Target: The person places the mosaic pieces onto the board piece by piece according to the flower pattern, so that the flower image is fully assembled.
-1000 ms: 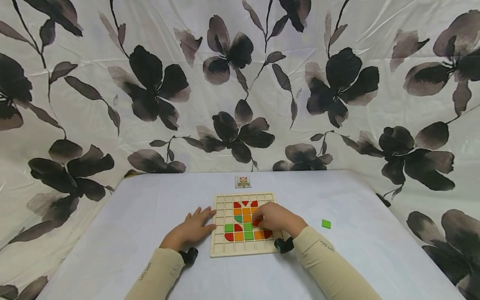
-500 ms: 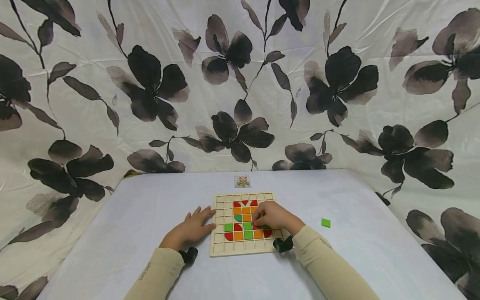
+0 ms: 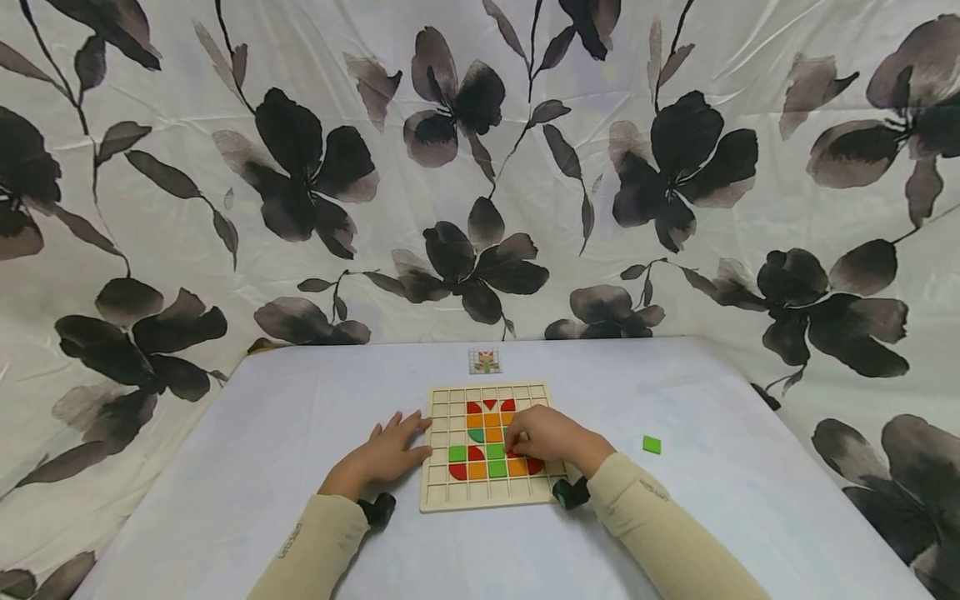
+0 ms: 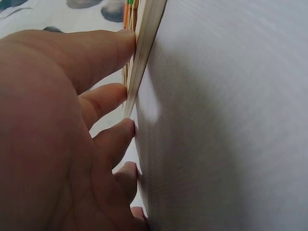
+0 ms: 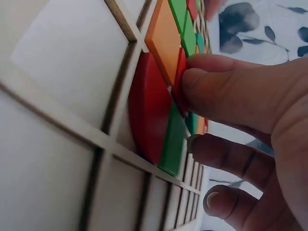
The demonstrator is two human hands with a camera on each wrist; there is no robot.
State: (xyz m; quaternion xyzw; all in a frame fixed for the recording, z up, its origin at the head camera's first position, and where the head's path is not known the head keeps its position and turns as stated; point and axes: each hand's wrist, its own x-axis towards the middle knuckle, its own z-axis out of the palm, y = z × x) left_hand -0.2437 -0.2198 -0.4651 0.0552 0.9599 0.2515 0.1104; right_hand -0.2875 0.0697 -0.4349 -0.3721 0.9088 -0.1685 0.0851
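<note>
A wooden grid board (image 3: 442,496) lies on the table, bearing red, orange and green flat pieces in several of its cells. My right hand (image 3: 553,435) is over the board's right half. Between its thumb and forefinger it pinches a red piece (image 5: 180,82), which sits at a cell next to an orange square (image 5: 163,41); the fingers partly cover it. Below it in the right wrist view are a red rounded piece (image 5: 149,110) and a green piece (image 5: 172,144). My left hand (image 3: 381,458), fingers spread, touches the board's left edge (image 4: 144,48).
A loose green square (image 3: 652,445) lies on the white table (image 3: 720,517) to the right of the board. Behind the board lies a small pattern card (image 3: 484,361). A floral cloth (image 3: 480,167) hangs beyond the table's far edge.
The red piece in my right hand has come down from above the board into the cell area, and the fingers stay on it. The left hand has kept its place at the board's edge.
</note>
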